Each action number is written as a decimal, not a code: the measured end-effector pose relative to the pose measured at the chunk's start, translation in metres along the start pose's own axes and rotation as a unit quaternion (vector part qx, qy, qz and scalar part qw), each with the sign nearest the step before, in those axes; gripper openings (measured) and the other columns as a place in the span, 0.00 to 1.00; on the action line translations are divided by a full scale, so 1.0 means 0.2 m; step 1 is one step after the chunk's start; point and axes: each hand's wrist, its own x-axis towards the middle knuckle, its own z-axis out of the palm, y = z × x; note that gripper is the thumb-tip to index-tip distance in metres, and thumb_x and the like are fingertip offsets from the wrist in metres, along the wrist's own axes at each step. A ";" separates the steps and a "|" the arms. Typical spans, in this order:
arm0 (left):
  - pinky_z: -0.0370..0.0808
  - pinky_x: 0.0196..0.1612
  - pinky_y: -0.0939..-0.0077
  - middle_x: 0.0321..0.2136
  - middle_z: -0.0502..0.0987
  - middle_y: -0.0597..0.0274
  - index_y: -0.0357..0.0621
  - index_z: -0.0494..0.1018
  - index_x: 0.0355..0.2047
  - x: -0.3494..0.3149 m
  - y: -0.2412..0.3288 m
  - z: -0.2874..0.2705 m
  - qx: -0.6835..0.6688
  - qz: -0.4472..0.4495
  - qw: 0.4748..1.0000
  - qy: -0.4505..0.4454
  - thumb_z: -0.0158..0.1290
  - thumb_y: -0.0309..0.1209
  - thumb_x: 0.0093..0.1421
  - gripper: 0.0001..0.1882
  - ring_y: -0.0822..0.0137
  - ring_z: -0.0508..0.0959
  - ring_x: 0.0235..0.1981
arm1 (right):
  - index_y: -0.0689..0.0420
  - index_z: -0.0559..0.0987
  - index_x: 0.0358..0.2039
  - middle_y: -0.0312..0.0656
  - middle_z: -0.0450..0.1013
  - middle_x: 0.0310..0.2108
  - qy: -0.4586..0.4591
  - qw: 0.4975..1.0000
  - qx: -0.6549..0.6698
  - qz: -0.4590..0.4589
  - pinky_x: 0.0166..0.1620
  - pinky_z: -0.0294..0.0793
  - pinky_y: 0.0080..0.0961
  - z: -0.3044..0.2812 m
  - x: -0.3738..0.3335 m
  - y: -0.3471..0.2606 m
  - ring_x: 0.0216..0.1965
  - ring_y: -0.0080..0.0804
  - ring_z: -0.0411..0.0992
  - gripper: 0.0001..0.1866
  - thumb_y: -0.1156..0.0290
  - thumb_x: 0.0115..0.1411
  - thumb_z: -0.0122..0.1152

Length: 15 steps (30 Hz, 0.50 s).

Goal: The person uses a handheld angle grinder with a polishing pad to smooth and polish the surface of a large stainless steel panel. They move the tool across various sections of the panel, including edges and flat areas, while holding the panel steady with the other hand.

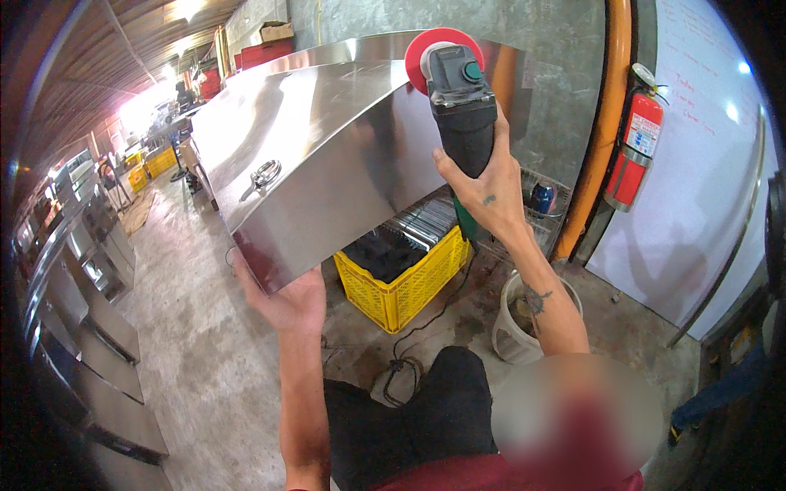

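Note:
My right hand (489, 185) is wrapped round the black body of an angle grinder (463, 114), held upright. A red disc (476, 51) shows at its head, close to the right end of a large shiny sheet-metal box (344, 155). Whether disc and metal touch, I cannot tell. At the box's near left corner my left hand (288, 296) supports it from below, palm up with the thumb side against the edge; some fingers are hidden behind the metal. On the slanted top face lies a small metal ring-like fitting (264, 175).
Under the box stands a yellow crate (385, 299) of dark and metal pieces. A power cord (401, 364) trails over the floor. To the right are a white bucket (512, 335), a wire basket (532, 204), an orange pipe (602, 123) and a fire extinguisher (638, 147). Metal panels (98, 335) line the left.

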 end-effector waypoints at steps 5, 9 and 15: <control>0.62 0.73 0.52 0.71 0.70 0.69 0.61 0.70 0.71 0.00 0.04 -0.02 -0.020 -0.005 0.999 0.030 0.50 0.60 0.74 0.32 0.62 0.67 0.72 | 0.55 0.46 0.81 0.62 0.82 0.50 0.001 1.000 0.003 -0.010 0.55 0.83 0.47 0.03 -0.03 -0.05 0.50 0.58 0.85 0.58 0.58 0.62 0.75; 0.64 0.72 0.53 0.69 0.72 0.69 0.61 0.70 0.70 0.00 0.06 -0.03 -0.010 -0.003 1.000 0.008 0.50 0.60 0.74 0.31 0.63 0.69 0.70 | 0.56 0.46 0.81 0.61 0.83 0.51 -0.008 1.000 0.012 0.002 0.55 0.83 0.46 0.05 -0.06 -0.09 0.51 0.56 0.85 0.58 0.59 0.61 0.76; 0.67 0.69 0.56 0.68 0.73 0.68 0.61 0.71 0.70 0.01 0.08 -0.05 -0.024 -0.011 0.999 0.031 0.50 0.60 0.74 0.31 0.63 0.71 0.68 | 0.56 0.47 0.81 0.60 0.82 0.52 -0.009 1.000 0.010 0.008 0.55 0.83 0.44 0.08 -0.09 -0.13 0.50 0.54 0.85 0.57 0.60 0.62 0.76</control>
